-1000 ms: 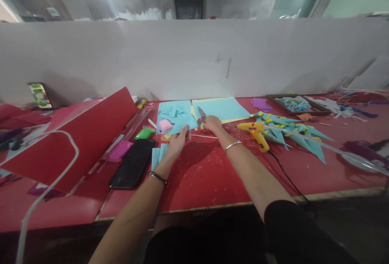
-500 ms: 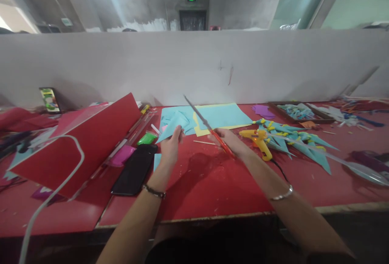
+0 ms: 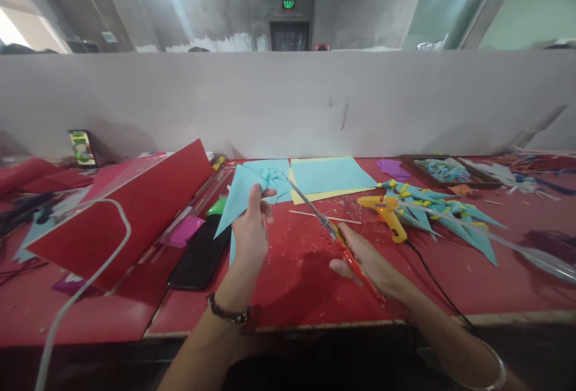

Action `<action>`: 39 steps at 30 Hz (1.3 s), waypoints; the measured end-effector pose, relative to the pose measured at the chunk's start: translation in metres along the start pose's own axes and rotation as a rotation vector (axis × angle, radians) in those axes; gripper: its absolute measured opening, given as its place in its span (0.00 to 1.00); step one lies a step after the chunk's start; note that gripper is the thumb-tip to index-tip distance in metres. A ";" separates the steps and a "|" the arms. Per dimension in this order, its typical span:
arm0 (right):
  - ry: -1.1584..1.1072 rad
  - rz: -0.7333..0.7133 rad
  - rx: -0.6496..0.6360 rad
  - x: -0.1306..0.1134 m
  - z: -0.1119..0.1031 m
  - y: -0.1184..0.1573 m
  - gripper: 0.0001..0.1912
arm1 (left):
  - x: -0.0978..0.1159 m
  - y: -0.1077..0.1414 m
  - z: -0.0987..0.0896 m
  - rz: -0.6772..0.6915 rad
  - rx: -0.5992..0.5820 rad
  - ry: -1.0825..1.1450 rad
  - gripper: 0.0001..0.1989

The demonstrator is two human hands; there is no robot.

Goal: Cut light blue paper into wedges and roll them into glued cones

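My left hand (image 3: 252, 223) pinches a light-blue triangular sheet (image 3: 240, 193) between thumb and fingers. More light-blue pieces (image 3: 279, 184) lie just behind it. In my right hand (image 3: 366, 265) is a long, narrow metal tool with red and yellow handles (image 3: 348, 259), which looks like long-nose pliers. Its tip points up and left, close to the blue pieces and apart from the held sheet. My right fingers are partly hidden beneath the handles. A thin wooden stick (image 3: 324, 217) rests on the red tabletop (image 3: 288, 295) beyond the tool.
On the right are a yellow glue gun (image 3: 391, 217), blue pointed pieces with yellow ties (image 3: 472, 238) and a tray (image 3: 488, 181) of scraps. Blue and yellow sheets (image 3: 330, 175) lie ahead. A black phone (image 3: 198, 259), red board (image 3: 135, 223) and white cable (image 3: 119, 217) occupy the left.
My right hand has moved down, right and closer with the tool. The sheet in my left hand now shows a larger, flatter face, tilted to the left.
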State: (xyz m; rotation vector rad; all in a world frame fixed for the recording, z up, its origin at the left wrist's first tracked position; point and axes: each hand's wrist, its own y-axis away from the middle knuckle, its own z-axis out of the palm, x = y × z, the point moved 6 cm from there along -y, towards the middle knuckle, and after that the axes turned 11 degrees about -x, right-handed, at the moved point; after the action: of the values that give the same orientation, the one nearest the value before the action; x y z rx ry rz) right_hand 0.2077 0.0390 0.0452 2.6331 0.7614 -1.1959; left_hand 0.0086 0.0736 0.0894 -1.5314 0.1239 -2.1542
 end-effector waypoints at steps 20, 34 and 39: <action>-0.018 0.010 0.037 0.000 0.010 0.013 0.22 | -0.011 0.015 0.026 -0.028 -0.208 -0.318 0.29; -0.103 -0.079 0.020 -0.002 0.014 0.008 0.27 | 0.002 0.019 0.032 0.008 -0.294 -0.503 0.27; -0.082 -0.051 0.027 -0.001 0.012 0.009 0.27 | -0.001 0.017 0.029 -0.017 -0.300 -0.484 0.27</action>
State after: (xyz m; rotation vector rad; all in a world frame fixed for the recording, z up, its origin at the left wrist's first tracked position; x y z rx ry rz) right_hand 0.2033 0.0268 0.0374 2.5823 0.8085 -1.3274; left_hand 0.0406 0.0649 0.0931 -2.1854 0.2782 -1.7711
